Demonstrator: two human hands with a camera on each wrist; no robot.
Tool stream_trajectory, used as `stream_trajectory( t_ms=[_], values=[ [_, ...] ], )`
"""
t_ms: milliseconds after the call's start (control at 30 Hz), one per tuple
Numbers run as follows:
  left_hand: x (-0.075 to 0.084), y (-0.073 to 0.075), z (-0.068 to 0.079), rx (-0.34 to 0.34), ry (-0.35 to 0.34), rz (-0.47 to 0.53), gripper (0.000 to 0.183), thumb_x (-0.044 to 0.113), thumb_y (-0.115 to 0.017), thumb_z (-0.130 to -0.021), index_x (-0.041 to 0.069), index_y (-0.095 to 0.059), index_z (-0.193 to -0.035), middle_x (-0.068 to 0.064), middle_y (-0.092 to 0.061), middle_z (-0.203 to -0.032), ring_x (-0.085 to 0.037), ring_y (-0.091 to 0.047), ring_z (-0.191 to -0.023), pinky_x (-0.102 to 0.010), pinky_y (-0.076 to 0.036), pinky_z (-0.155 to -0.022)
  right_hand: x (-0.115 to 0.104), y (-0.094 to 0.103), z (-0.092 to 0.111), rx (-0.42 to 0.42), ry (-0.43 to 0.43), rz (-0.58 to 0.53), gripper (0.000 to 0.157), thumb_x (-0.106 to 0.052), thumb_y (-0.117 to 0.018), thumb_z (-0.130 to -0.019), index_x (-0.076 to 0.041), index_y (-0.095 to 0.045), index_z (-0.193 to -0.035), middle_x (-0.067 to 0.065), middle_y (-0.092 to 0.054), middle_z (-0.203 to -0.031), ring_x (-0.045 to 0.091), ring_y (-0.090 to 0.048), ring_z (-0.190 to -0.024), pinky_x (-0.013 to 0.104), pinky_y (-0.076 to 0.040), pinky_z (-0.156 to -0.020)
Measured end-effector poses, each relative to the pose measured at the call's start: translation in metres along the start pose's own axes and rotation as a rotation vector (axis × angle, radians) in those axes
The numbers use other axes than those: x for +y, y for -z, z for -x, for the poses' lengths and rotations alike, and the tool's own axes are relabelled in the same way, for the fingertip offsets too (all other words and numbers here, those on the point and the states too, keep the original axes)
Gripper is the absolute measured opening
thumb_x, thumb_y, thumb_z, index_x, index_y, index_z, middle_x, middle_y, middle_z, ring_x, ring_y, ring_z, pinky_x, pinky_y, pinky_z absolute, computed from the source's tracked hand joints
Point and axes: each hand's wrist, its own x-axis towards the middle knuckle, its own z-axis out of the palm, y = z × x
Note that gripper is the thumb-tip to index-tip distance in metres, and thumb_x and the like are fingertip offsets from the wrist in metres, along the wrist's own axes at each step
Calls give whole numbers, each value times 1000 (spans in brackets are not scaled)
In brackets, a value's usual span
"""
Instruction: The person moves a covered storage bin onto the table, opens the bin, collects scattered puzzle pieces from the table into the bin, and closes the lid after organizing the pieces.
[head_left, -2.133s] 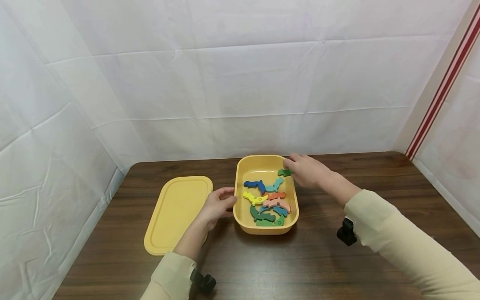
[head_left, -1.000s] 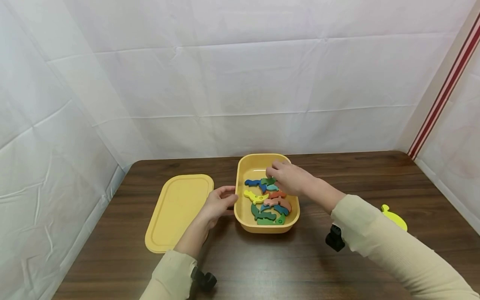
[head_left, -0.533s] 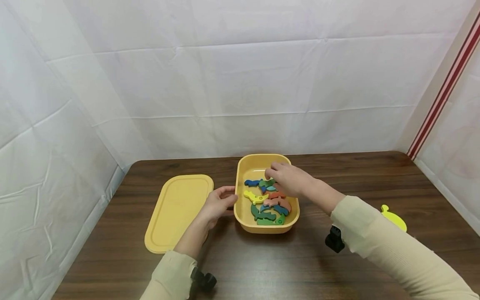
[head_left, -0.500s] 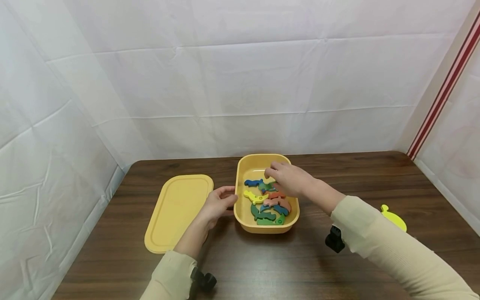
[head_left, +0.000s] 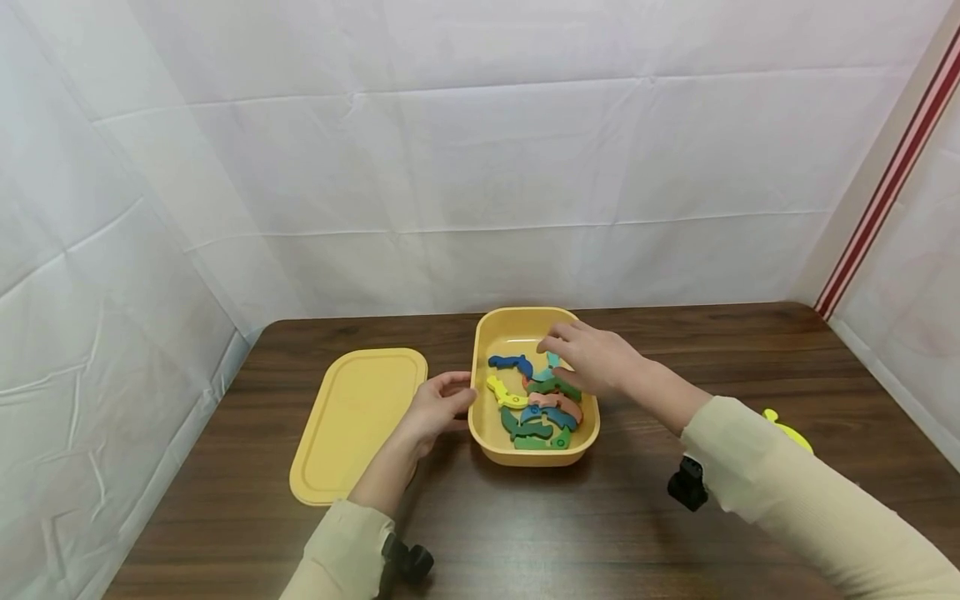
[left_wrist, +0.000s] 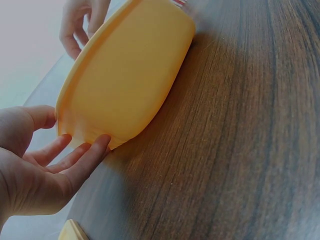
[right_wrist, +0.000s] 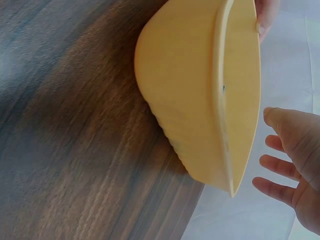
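Observation:
A yellow rectangular box (head_left: 534,458) stands on the table with several curved, flat toy pieces lying inside. My left hand (head_left: 437,410) holds its left side, the thumb over the rim and the fingers on the outer wall (left_wrist: 135,65). Above the box's right side, my right hand (head_left: 597,360) has its fingers parted, with nothing between them. Just below its thumb lies a green piece (head_left: 553,386). A dark blue piece (head_left: 512,363), a yellow piece (head_left: 508,393) and a pink piece (head_left: 567,406) lie around it; a light blue piece (head_left: 553,361) is partly hidden by the fingers.
A yellow lid (head_left: 360,425) lies flat on the wooden table (head_left: 517,533), left of the box. To the right, a bright yellow-green piece (head_left: 786,428) is partly hidden behind my right sleeve. White sheeting (head_left: 480,183) hangs behind the table.
My right hand brought the green piece from the box's right rim into the box and let it go among the others. Its fingers have since parted. The left hand has stayed in place.

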Motion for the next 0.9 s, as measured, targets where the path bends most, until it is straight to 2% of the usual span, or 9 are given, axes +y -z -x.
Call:
stream_trajectory(
  t_ms=[167, 267, 433, 533, 633, 700, 767, 900],
  values=[
    [5, -1, 4, -5, 2, -9, 43, 9, -54, -90, -1, -45, -131, -25, -52, -125, -35, -58, -106, -43, -54, -78, 2, -3, 6, 65, 38, 24, 29, -23, -68, -83, -15, -61, -110, 4, -57, -105, 18, -55, -90, 27, -52, -65],
    [1, 0, 1, 5, -3, -3, 42, 10, -55, -90, 0, -46, -130, -24, -53, -124, -33, -60, -103, -41, -55, -77, 3, -4, 10, 101, 59, 48, 29, -23, -69, -82, -14, -62, -108, 4, -57, -102, 18, -55, -87, 27, -51, -64],
    [-6, 0, -5, 20, -3, -2, 41, 12, -56, -90, 2, -47, -129, -21, -54, -123, -30, -61, -101, -40, -55, -75, 5, -2, 18, 114, 63, 79, 33, -25, -71, -80, -16, -62, -110, 2, -57, -101, 17, -55, -84, 26, -51, -63],
    [2, -2, 2, 11, 2, -12, 42, 12, -54, -90, 1, -46, -130, -23, -53, -124, -32, -60, -104, -41, -55, -78, 7, -1, 24, 111, 62, 83, 36, -27, -70, -80, -16, -61, -113, 2, -58, -105, 18, -56, -87, 27, -52, -66],
    [2, -3, 3, 13, 3, -14, 41, 11, -54, -90, 1, -47, -129, -23, -54, -123, -32, -60, -102, -41, -55, -77, 9, 0, 31, 116, 66, 92, 38, -29, -69, -80, -15, -61, -115, 3, -58, -109, 20, -58, -93, 31, -53, -72],
    [0, -3, 2, 19, -1, -10, 41, 12, -55, -90, 2, -48, -129, -22, -55, -122, -30, -61, -100, -40, -55, -76, 10, 1, 36, 114, 70, 97, 40, -30, -69, -80, -14, -61, -116, 4, -58, -111, 22, -58, -95, 34, -53, -74],
    [-7, -2, -6, 29, -3, -6, 40, 12, -56, -90, 3, -49, -128, -20, -56, -121, -28, -62, -98, -40, -56, -75, 12, 2, 40, 120, 75, 99, 42, -31, -69, -80, -14, -60, -117, 5, -59, -113, 24, -58, -98, 36, -53, -76],
    [-7, -1, -7, 31, 0, -8, 40, 12, -56, -90, 3, -49, -128, -20, -56, -121, -29, -62, -100, -40, -56, -75, 14, 6, 47, 128, 70, 90, 46, -33, -69, -79, -14, -59, -120, 7, -58, -118, 26, -57, -103, 40, -53, -80]
  ],
)
